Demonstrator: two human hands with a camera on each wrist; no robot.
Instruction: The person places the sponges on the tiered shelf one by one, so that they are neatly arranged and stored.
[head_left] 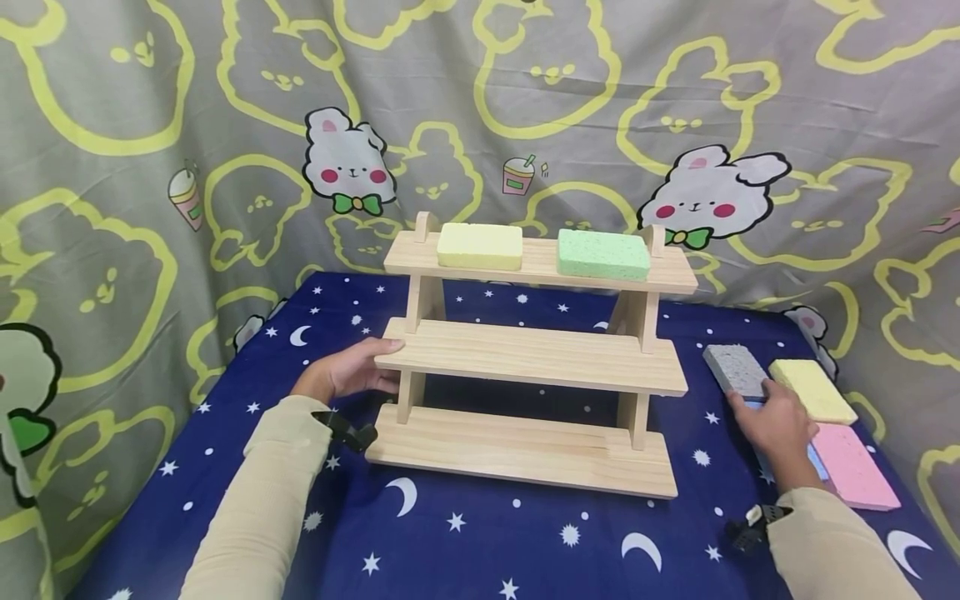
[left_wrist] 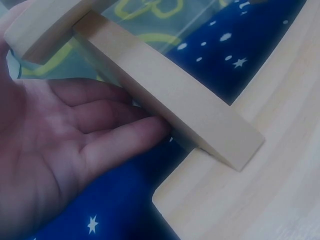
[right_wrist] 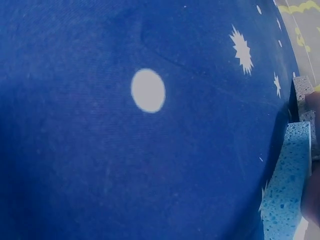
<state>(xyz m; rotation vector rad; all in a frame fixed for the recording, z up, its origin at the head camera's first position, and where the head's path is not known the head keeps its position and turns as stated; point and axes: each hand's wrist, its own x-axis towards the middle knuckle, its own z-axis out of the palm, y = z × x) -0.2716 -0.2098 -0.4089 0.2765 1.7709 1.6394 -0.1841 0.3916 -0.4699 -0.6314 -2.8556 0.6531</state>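
A three-tier wooden display shelf (head_left: 525, 358) stands in the middle of the head view. My left hand (head_left: 356, 367) grips the left end of its middle tier, thumb on top and fingers underneath. In the left wrist view those fingers (left_wrist: 120, 122) lie against the upright. On the top tier sit a yellow sponge (head_left: 480, 247) and a green sponge (head_left: 603, 254). To the right, my right hand (head_left: 780, 429) pinches the near end of a grey sponge (head_left: 733, 369). A blue sponge (right_wrist: 287, 185) lies under that hand, mostly hidden in the head view.
Beside the right hand lie another yellow sponge (head_left: 813, 390) and a pink sponge (head_left: 855, 467). A dark blue cloth (head_left: 450, 558) with moons and stars covers the table. Behind it hangs a grey curtain (head_left: 585, 108) with cartoon rabbits.
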